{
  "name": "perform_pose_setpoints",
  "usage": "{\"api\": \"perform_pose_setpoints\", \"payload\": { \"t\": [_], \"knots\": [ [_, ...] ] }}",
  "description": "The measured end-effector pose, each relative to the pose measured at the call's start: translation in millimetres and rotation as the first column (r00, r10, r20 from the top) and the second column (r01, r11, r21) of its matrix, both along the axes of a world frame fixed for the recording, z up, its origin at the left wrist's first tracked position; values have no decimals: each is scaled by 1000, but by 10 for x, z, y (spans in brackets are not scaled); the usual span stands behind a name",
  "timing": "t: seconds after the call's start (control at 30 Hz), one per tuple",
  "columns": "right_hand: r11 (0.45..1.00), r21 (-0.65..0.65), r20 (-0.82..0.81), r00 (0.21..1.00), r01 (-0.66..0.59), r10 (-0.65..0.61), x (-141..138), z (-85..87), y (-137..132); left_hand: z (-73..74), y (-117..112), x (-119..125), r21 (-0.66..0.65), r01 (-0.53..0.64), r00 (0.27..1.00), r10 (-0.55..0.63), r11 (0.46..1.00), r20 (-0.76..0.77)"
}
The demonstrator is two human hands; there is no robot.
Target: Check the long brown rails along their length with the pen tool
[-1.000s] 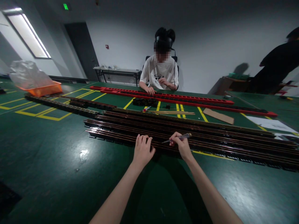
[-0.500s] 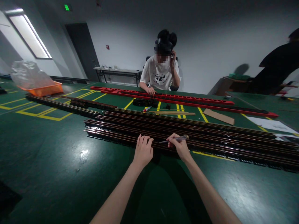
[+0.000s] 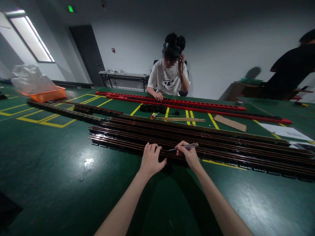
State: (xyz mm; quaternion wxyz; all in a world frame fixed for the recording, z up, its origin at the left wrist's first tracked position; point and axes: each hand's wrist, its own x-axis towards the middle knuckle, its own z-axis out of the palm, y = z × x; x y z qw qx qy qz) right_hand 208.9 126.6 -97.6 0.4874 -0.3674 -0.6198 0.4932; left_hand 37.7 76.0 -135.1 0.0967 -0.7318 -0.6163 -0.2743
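Observation:
Several long dark brown strips lie side by side across the green table. My left hand rests on the nearest strip, fingers laid flat over it and thumb out to the right. My right hand is closed in a pinch on a thin screwdriver with a clear handle, its tip pointing left toward my left hand just above the strips.
A person in a white shirt sits across the table with one hand on long red strips. An orange tray with a plastic bag stands far left. A brown board and papers lie at the right. Another person in black stands far right.
My left thumb has spread out to the right along the strip. The screwdriver has tilted flatter and shifted slightly left. The person opposite raised a hand to the head.

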Motion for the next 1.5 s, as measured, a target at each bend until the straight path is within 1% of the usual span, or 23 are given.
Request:
{"api": "perform_pose_setpoints", "payload": {
  "t": [0.3,0.67,1.07,1.5],
  "knots": [
    [1000,-2,7,1000,-10,10,-3,6,-2,-31,22,0,7,-28,998,29,1000,-55],
    [1000,8,15,1000,-16,16,-5,-35,14,-48,30,19,33,-55,997,56,998,-56],
    [1000,6,5,1000,-26,26,-10,-29,6,-38,21,29,-12,-67,995,66,998,-73],
    [1000,-16,-4,1000,-25,24,0,-5,10,-41,21,30,20,-76,993,78,997,-88]
  ]
}}
